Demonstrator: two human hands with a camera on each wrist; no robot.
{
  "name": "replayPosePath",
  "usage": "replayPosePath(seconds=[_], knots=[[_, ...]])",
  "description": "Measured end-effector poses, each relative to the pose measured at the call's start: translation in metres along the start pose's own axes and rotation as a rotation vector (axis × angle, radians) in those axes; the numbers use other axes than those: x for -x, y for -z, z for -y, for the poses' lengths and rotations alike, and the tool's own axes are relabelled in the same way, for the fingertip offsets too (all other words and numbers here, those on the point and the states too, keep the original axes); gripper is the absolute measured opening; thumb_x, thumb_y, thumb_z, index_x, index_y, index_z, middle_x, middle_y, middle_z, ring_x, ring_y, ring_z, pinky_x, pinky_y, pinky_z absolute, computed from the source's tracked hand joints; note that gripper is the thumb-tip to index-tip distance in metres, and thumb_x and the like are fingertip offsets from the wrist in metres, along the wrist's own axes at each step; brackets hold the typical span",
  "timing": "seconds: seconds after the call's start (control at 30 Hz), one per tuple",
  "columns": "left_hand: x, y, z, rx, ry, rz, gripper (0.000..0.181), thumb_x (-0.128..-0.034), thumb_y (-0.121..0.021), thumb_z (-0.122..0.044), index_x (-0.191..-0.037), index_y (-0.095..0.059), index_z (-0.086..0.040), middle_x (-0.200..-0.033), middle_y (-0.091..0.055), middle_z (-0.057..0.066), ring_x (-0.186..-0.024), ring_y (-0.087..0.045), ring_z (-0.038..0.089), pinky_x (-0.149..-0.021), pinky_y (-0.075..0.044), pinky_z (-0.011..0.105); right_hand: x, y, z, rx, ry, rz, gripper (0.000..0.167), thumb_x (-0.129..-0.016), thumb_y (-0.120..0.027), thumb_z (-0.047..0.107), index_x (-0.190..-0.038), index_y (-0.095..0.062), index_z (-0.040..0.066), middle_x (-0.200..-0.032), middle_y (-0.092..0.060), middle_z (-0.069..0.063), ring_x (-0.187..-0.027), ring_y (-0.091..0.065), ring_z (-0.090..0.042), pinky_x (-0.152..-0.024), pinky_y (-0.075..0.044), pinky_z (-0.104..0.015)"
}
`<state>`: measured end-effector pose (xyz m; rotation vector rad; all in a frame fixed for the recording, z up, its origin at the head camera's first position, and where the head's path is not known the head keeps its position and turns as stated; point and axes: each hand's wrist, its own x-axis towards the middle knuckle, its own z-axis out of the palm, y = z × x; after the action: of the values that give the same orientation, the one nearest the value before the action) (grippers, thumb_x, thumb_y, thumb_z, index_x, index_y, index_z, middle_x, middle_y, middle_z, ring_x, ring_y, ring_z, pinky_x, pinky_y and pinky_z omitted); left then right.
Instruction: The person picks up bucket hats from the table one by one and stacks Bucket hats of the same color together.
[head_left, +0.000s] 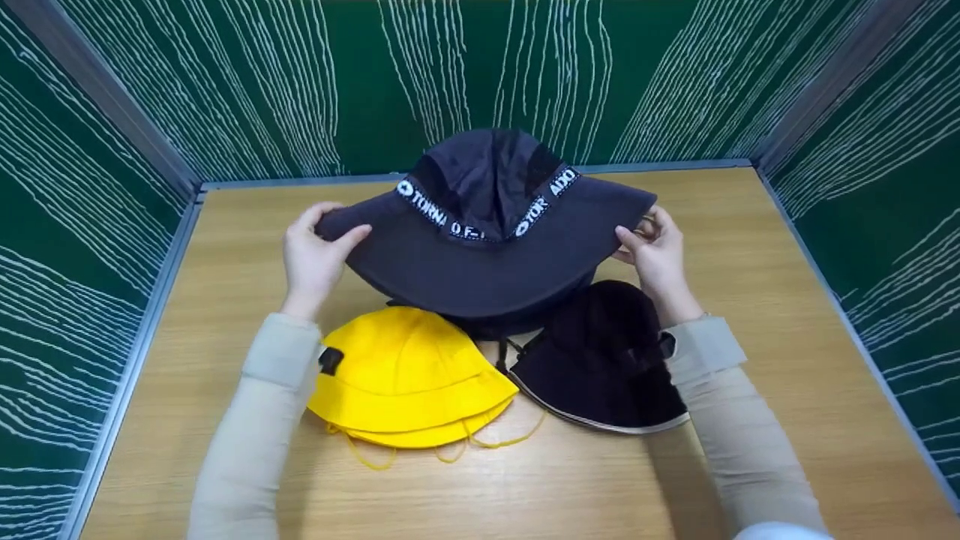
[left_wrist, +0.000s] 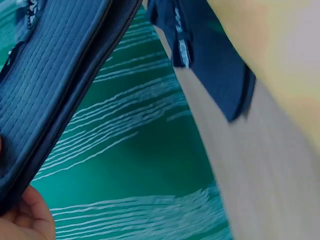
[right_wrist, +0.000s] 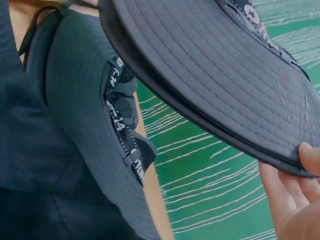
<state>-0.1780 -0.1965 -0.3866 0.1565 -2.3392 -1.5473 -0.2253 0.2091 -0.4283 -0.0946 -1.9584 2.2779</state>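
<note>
A dark wide-brimmed hat with a white-lettered band is held up off the table between both hands. My left hand pinches one side of its brim, thumb on top. The opposite side is pinched by my right hand in the same way. In the right wrist view the brim edge shows two layers. Below it lies another dark hat with a lettered band, mostly hidden in the head view. Nearer me, a yellow hat with thin cords sits on the left, and a black hat with a pale-edged brim on the right.
The wooden table carries all the hats. Green panels with white streaky lines stand at the back and both sides, joined by grey metal edging. The yellow hat's cords trail onto the table in front.
</note>
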Motion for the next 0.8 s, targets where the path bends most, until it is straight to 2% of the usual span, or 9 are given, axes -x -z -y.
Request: replayPosePath(seconds=[0.07,0.2,0.4,0.6,0.7,0.8], knots=[[-0.006,-0.007,0.002,0.021,0.033,-0.005,0.044,-0.0816,-0.075,-0.02,-0.121,-0.059,-0.006,-0.125,-0.059,0.01,-0.108,-0.053,0.023,-0.099,-0.047,0.034,-0.005,0.0,-0.002,-0.005,-0.033,-0.024,0.029,-0.088,-0.056,-0.009,-0.105,-0.054,0.014,-0.079,-0.065,0.005,-0.065,-0.063,-0.008,-0.052,-0.054,-0.022],[-0.017,-0.022,0.009,0.007,0.103,0.033,0.049,-0.0855,-0.071,-0.018,-0.129,-0.05,-0.009,-0.14,-0.048,0.008,-0.123,-0.045,0.024,-0.106,-0.04,0.034,-0.015,0.002,-0.008,-0.025,-0.083,-0.063,0.029,-0.088,-0.056,-0.01,-0.104,-0.054,0.015,-0.079,-0.063,0.002,-0.062,-0.063,-0.009,-0.048,-0.053,-0.022],[-0.033,-0.038,0.028,-0.012,0.184,0.069,0.052,-0.0897,-0.065,-0.016,-0.136,-0.042,-0.012,-0.147,-0.039,0.007,-0.131,-0.039,0.024,-0.11,-0.035,0.033,-0.03,0.003,-0.021,-0.001,-0.137,-0.06,0.026,-0.09,-0.055,-0.007,-0.103,-0.053,0.015,-0.081,-0.06,0.001,-0.062,-0.061,-0.009,-0.047,-0.052,-0.021],[-0.043,-0.046,0.049,-0.124,0.21,0.148,0.065,-0.0909,-0.061,-0.006,-0.146,-0.029,-0.019,-0.154,-0.029,0.006,-0.138,-0.032,0.026,-0.113,-0.029,0.038,-0.039,0.0,-0.037,0.086,-0.206,-0.036,0.024,-0.091,-0.054,-0.004,-0.102,-0.051,0.018,-0.077,-0.059,0.004,-0.062,-0.06,-0.008,-0.047,-0.051,-0.02],[-0.046,-0.048,0.057,-0.148,0.24,0.149,0.069,-0.0904,-0.061,-0.005,-0.148,-0.026,-0.021,-0.153,-0.029,0.007,-0.138,-0.032,0.026,-0.113,-0.03,0.038,-0.042,-0.001,-0.044,0.106,-0.234,-0.023,0.022,-0.092,-0.053,-0.003,-0.101,-0.05,0.018,-0.074,-0.059,0.006,-0.06,-0.059,-0.007,-0.046,-0.05,-0.019],[-0.049,-0.05,0.061,-0.111,0.281,0.116,0.066,-0.0898,-0.062,-0.004,-0.146,-0.03,-0.019,-0.15,-0.034,0.011,-0.136,-0.036,0.028,-0.11,-0.035,0.037,-0.044,-0.001,-0.05,0.105,-0.251,-0.014,0.022,-0.092,-0.053,-0.002,-0.102,-0.049,0.017,-0.073,-0.059,0.006,-0.059,-0.059,-0.007,-0.047,-0.051,-0.02]])
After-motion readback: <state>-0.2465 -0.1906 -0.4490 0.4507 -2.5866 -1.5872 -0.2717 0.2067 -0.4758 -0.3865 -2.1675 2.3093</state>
